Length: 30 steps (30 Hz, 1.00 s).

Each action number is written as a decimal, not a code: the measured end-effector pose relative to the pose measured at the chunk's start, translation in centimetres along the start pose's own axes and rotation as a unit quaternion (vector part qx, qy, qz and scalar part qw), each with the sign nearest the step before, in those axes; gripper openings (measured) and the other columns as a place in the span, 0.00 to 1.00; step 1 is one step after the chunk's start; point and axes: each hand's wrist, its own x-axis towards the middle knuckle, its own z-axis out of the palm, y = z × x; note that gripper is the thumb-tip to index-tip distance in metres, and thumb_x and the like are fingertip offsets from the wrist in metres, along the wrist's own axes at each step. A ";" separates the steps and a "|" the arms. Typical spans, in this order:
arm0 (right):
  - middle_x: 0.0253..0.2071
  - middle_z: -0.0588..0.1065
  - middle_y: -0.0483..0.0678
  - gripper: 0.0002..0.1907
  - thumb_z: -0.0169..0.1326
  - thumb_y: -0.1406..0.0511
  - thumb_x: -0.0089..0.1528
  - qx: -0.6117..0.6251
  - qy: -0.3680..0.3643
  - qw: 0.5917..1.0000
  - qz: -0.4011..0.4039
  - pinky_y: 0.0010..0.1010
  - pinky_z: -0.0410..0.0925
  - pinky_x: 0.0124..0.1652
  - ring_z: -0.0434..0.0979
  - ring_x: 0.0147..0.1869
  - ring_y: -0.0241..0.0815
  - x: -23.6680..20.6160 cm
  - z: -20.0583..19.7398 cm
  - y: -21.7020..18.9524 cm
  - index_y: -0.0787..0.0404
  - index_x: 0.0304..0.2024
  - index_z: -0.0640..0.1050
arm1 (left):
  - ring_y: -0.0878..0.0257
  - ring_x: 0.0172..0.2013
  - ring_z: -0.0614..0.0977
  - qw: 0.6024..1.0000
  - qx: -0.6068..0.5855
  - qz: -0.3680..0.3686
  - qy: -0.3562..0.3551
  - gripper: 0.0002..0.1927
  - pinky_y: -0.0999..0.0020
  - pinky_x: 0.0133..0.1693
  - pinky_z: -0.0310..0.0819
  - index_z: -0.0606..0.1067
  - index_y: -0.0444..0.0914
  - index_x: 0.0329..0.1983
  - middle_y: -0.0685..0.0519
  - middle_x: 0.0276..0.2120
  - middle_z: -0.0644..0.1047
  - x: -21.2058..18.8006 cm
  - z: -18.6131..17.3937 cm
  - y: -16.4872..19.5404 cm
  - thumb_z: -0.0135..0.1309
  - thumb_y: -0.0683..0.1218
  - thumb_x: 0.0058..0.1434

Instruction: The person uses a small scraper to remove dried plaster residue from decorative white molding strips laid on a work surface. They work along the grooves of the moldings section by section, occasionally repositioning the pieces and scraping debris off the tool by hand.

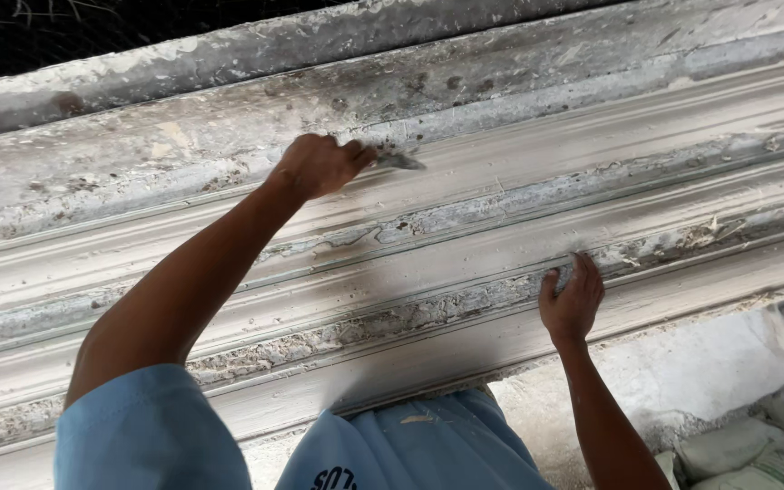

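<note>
Now at the plaster mouldings

We close our left hand (318, 165) into a fist around a small scraping tool (398, 161), its blade touching the upper moulding strip (592, 136). Our right hand (571, 301) lies open, fingers spread flat on the lower strip (465, 340). Pale sacks (755, 458) sit below right.

At your lower right, pale sacks (755, 458) are lying on the floor — soft, bulging, whitish-grey, one showing a faint green stripe. They are sitting just beside your right forearm, cut by the frame's edge. No labels, signs or screens are showing elsewhere.
</note>
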 end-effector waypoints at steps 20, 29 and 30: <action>0.63 0.71 0.63 0.22 0.53 0.64 0.67 0.039 -0.007 0.999 0.001 0.53 0.61 0.67 0.69 0.69 0.64 0.4 -0.9 -0.2 0.69 0.61 0.69 | 0.60 0.26 0.83 0.999 0.004 0.023 -0.026 0.15 0.65 0.19 0.75 0.69 0.43 0.62 0.49 0.44 0.79 7.6 -0.5 1.8 0.41 0.48 0.75; 0.60 0.71 0.66 0.20 0.52 0.63 0.68 0.029 0.015 0.999 -0.034 0.55 0.61 0.67 0.70 0.68 0.62 0.3 -0.1 0.8 0.71 0.57 0.68 | 0.63 0.19 0.81 0.999 0.000 0.026 -0.039 0.25 0.69 0.16 0.78 0.61 0.46 0.71 0.47 0.56 0.75 5.1 -2.9 2.0 0.43 0.48 0.71; 0.60 0.71 0.66 0.20 0.51 0.63 0.68 0.032 0.019 0.999 -0.038 0.54 0.61 0.66 0.70 0.68 0.63 0.4 -0.2 0.9 0.72 0.57 0.68 | 0.61 0.18 0.81 0.999 -0.011 0.031 -0.004 0.23 0.67 0.15 0.78 0.63 0.44 0.68 0.48 0.59 0.73 8.8 -3.1 3.6 0.44 0.45 0.69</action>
